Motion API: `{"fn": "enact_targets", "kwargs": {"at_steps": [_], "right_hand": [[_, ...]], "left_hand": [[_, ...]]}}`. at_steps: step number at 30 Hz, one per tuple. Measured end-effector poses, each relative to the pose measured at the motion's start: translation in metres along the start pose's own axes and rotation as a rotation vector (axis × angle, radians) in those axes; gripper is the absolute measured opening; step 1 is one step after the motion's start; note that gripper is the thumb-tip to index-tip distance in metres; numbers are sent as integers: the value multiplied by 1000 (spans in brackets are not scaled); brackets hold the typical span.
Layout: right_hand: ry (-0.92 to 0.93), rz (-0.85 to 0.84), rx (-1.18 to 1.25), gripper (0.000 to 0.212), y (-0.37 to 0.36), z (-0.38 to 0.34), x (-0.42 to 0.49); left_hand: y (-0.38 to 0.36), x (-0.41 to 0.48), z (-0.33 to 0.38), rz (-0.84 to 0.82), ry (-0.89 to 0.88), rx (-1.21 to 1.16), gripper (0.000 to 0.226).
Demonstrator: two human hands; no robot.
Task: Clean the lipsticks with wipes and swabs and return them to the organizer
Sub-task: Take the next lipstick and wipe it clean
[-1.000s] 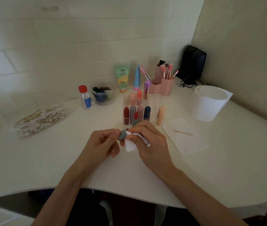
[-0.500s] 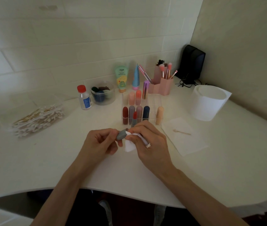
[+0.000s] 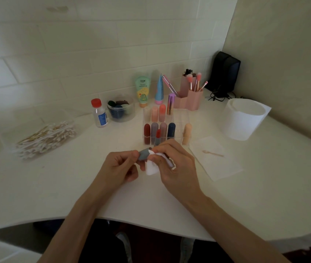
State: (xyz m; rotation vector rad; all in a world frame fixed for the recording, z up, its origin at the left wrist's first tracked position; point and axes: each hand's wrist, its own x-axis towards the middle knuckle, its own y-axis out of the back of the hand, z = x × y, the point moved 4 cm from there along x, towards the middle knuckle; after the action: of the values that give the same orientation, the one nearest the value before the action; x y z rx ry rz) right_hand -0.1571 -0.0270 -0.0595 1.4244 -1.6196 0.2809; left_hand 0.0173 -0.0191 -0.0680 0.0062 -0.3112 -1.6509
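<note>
Left hand [image 3: 118,168] pinching grey lipstick [image 3: 143,153]; right hand [image 3: 175,166] pinching wipe [image 3: 151,167] against it, near side of organizer [image 3: 181,118]. Barely shifting since a second ago: wiping continuing, return likely pending.

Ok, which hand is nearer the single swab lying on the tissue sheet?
Right. The right hand, pinching the wipe, is just left of the swab; the left hand, holding the grey lipstick piece, is farther left, beyond the right one.
</note>
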Motion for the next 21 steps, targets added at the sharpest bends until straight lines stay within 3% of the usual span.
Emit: {"fn": "enact_targets", "kwargs": {"at_steps": [5, 8, 12, 15, 19, 21], "right_hand": [[-11, -26, 17, 12, 0, 0, 0], [1, -25, 17, 12, 0, -3, 0], [59, 30, -4, 14, 3, -5, -1], [56, -14, 59, 9, 5, -6, -1], [35, -45, 89, 6, 3, -8, 0], [27, -49, 89, 7, 2, -8, 0]], "left_hand": [[5, 2, 5, 89, -103, -70, 15], [6, 2, 7, 103, -151, -95, 27], [2, 4, 3, 27, -38, -158, 25], [-1, 3, -1, -16, -9, -126, 38], [5, 4, 0, 46, -121, -97, 17], [8, 4, -1, 98, -166, -127, 23]]}}
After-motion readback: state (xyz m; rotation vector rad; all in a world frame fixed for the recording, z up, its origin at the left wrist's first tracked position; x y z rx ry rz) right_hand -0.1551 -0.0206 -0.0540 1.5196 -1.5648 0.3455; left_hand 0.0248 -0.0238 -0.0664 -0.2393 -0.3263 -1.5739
